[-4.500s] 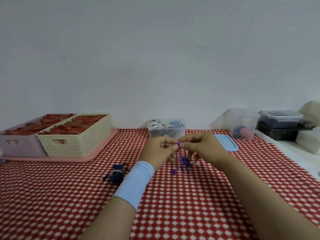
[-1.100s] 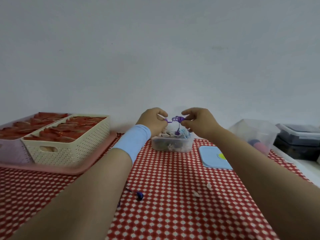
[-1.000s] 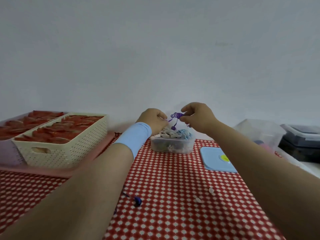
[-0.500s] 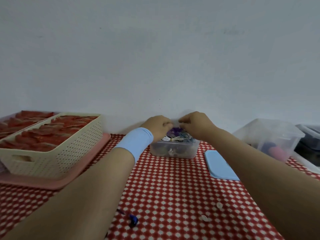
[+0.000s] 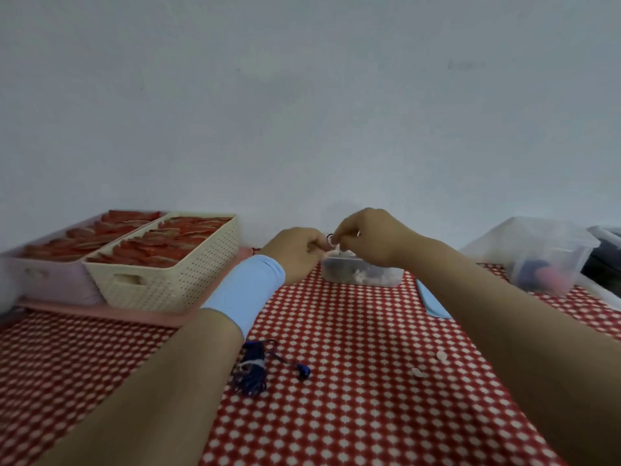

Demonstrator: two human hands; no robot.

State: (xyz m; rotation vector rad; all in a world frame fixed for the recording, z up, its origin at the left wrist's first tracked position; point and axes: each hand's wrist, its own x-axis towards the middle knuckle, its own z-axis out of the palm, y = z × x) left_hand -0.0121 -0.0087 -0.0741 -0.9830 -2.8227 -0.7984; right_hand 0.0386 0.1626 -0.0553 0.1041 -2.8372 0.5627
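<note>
Both my hands meet over a small clear container (image 5: 363, 276) of coiled earphones at the back of the table. My left hand (image 5: 295, 253), with a light blue wristband, has its fingers curled toward my right hand (image 5: 369, 238). Between their fingertips a thin dark cord loop (image 5: 331, 236) shows just above the container; both hands seem to pinch it. The purple earphones are out of sight. A dark blue earphone bundle (image 5: 252, 364) lies on the red checked cloth by my left forearm, its earbud (image 5: 304, 371) trailing to the right.
A cream basket (image 5: 174, 277) and a pink basket (image 5: 50, 277) of red items stand on a pink tray (image 5: 117, 312) at left. A blue lid (image 5: 433, 304), a clear tub (image 5: 537, 257) and a dark box (image 5: 605, 260) are at right. Two white ear tips (image 5: 416, 372) lie near my right forearm.
The purple earphones, held up between both hands a second ago, went down into the clear container. The hands now sit just above it with a dark cord between the fingertips.
</note>
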